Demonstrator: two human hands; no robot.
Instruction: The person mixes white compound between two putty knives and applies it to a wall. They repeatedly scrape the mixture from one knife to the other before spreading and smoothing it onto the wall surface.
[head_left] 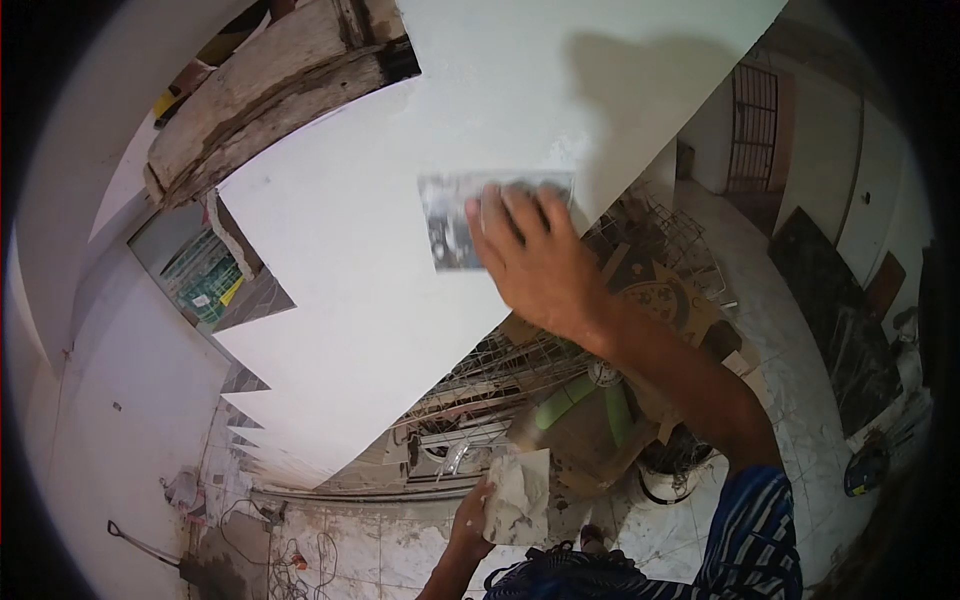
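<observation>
My right hand (535, 255) presses a flat metal putty blade (455, 215) against a white plastered stair-side wall (350, 260), fingers spread over the blade's back. The blade is smeared with grey-white putty. Low in the view my left hand (470, 520) holds a second flat plate (520, 495) loaded with pale putty, tilted up near my chest. My right forearm runs down to a blue striped sleeve (750, 530).
A rough wooden beam (260, 95) sits at the top left above the wall. Below are the stair's sawtooth edge (245, 405), wire mesh racks (500, 370), a green-bladed fan (595, 395), cardboard, cables on the tiled floor (310, 555), and a dark doorway grille (752, 125).
</observation>
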